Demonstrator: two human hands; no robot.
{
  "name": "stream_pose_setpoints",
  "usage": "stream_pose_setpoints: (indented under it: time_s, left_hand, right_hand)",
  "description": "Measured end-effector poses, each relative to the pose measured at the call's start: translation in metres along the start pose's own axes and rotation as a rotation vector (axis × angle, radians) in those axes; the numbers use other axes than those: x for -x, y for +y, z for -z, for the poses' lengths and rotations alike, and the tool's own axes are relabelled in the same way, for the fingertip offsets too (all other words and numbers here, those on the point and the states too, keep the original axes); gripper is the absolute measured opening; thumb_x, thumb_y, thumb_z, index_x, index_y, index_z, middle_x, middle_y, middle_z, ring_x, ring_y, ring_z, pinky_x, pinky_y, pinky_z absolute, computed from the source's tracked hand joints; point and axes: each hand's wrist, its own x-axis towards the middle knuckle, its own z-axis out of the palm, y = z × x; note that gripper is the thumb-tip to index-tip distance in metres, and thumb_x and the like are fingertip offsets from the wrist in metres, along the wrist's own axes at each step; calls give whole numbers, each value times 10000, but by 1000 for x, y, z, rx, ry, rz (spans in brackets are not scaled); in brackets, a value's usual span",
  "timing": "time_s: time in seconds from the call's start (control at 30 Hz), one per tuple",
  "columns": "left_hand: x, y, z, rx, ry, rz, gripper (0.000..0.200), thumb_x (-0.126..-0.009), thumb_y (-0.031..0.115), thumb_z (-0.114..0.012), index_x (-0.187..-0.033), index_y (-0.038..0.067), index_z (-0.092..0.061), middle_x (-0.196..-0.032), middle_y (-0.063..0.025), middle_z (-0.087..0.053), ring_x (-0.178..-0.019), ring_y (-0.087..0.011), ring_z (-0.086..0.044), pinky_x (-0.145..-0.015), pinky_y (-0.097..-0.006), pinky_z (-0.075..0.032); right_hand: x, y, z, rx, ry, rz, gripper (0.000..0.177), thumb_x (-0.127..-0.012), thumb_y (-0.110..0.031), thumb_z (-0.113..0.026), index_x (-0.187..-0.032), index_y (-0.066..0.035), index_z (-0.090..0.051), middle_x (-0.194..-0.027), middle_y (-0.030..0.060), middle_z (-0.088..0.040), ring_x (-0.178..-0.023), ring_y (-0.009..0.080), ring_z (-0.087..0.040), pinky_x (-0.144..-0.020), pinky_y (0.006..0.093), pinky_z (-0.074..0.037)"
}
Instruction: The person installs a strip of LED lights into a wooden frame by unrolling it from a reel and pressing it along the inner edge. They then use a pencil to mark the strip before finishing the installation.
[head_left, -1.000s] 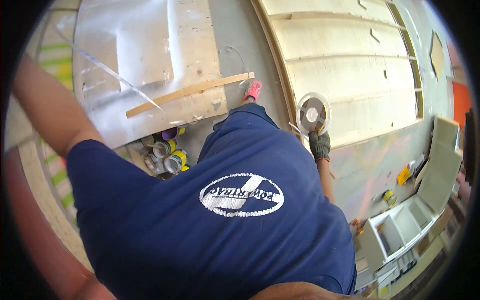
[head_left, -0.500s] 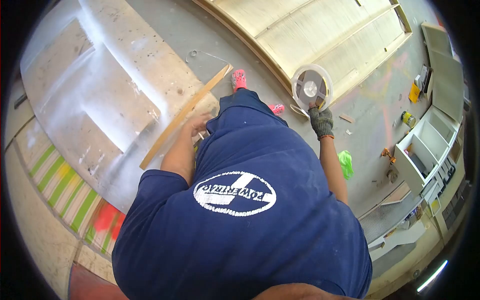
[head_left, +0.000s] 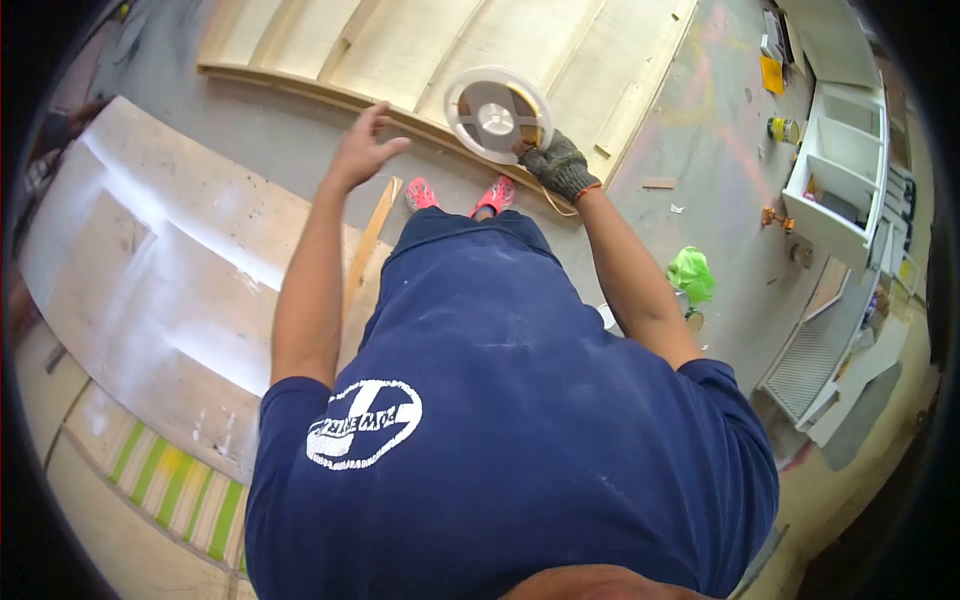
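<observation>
My left hand point(head_left: 368, 150) is bare and raised over the grey floor, near the edge of a large pale wooden panel point(head_left: 400, 45). Its fingers are spread and hold nothing. A dark knitted glove covers my right hand point(head_left: 560, 165), which grips the lower right rim of a round translucent reel point(head_left: 498, 118). The reel overlaps the panel in view. A thin pale strip or loop point(head_left: 556, 202) hangs below the gloved hand. Beside my left forearm, a narrow wooden strip point(head_left: 370, 240) lies along the edge of a paint-marked board point(head_left: 170, 240).
Pink shoes point(head_left: 421, 193) stand before the panel. A green bag point(head_left: 691, 275) and cans lie on the floor at the right, with a white open cabinet point(head_left: 840, 170) beyond. Green-striped material point(head_left: 170, 490) lies lower left. Dark blurred shapes show at the far left edge.
My left hand has risen forward from beside my waist and its fingers have spread. My right hand, still gripping the reel, has moved left in view. The whole view has shifted.
</observation>
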Motion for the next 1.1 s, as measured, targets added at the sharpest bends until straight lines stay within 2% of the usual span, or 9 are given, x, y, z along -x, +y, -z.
stream_pose_setpoints:
  time_s: [0.07, 0.23, 0.33, 0.5, 0.67, 0.77, 0.9, 1.0, 1.1]
  left_hand:
    - [-13, 61, -31, 206, -118, 142, 923, -799, 272, -861, -1520, 17, -345, -1337, -147, -573, -1182, -245, -569, -1030, -368, -457]
    - [-33, 61, -61, 669, -291, 217, 580, -791, 114, -856, -1295, 12, -586, -1170, -90, -687, -1088, -161, -627, -921, -336, -516]
    - [-23, 69, -37, 687, -201, 188, 439, -801, 61, -835, -1196, 14, -648, -1104, -74, -709, -1066, -152, -644, -914, -320, -530]
    - [-12, 106, 6, 566, -139, -8, 728, -800, 10, -803, -1402, -23, -394, -1015, -123, -699, -991, -178, -675, -864, -303, -554]
    - [-40, 108, 69, 260, -247, 67, 516, -769, 16, -752, -1240, -36, -547, -971, -134, -700, -893, -185, -679, -793, -297, -548]
    - [-71, 105, 107, -193, -395, -194, 284, -749, 145, -700, -981, -17, -684, -875, -116, -701, -872, -182, -661, -789, -332, -534]
    - [-133, 79, 160, -376, -417, -429, 449, -754, 243, -740, -1161, 62, -684, -1029, -180, -725, -974, -242, -691, -859, -356, -543]
    - [-176, 0, 205, 227, -139, -328, 657, -758, 266, -844, -1321, 66, -572, -1075, -146, -694, -961, -241, -685, -849, -377, -549]
    - [-181, -59, 233, 540, -229, -110, 628, -767, 182, -849, -1291, -1, -555, -1054, -108, -688, -857, -181, -684, -755, -298, -549]
  right_hand:
    - [-9, -7, 6, -44, -7, 75, 435, -863, -393, -701, -1164, -80, -690, -996, 192, -729, -997, 354, -684, -894, 424, -518]
    - [9, -24, 16, -85, -100, 81, 434, -876, -374, -701, -1199, -85, -670, -1021, 185, -721, -999, 342, -684, -890, 423, -525]
    - [3, -34, 15, -166, -228, -6, 533, -831, -411, -748, -1224, -63, -653, -1103, 220, -693, -1046, 350, -670, -914, 423, -518]
    - [1, -59, 15, -101, -181, 97, 733, -758, -459, -814, -1329, -59, -585, -1283, 237, -624, -1171, 339, -631, -986, 430, -501]
    - [-39, -53, -23, -200, 56, 168, 961, -769, -441, -812, -1537, -104, -342, -1455, 229, -508, -1296, 362, -549, -1076, 442, -450]
    - [-60, -109, -28, -180, 88, 304, 774, -835, -386, -748, -1478, -78, -446, -1331, 221, -616, -1161, 368, -633, -1020, 433, -487]
    - [-130, -168, -67, -197, -56, 253, 457, -934, -295, -647, -1309, -36, -617, -1052, 159, -730, -970, 287, -693, -893, 392, -536]
    - [-185, -190, -131, -576, 89, -55, 361, -1017, -241, -580, -1241, 36, -638, -1060, 74, -706, -958, 151, -661, -839, 317, -554]
    - [-204, -223, -164, -721, 161, -54, 355, -1024, -266, -583, -1250, 2, -644, -1069, 51, -697, -918, 127, -651, -805, 294, -553]
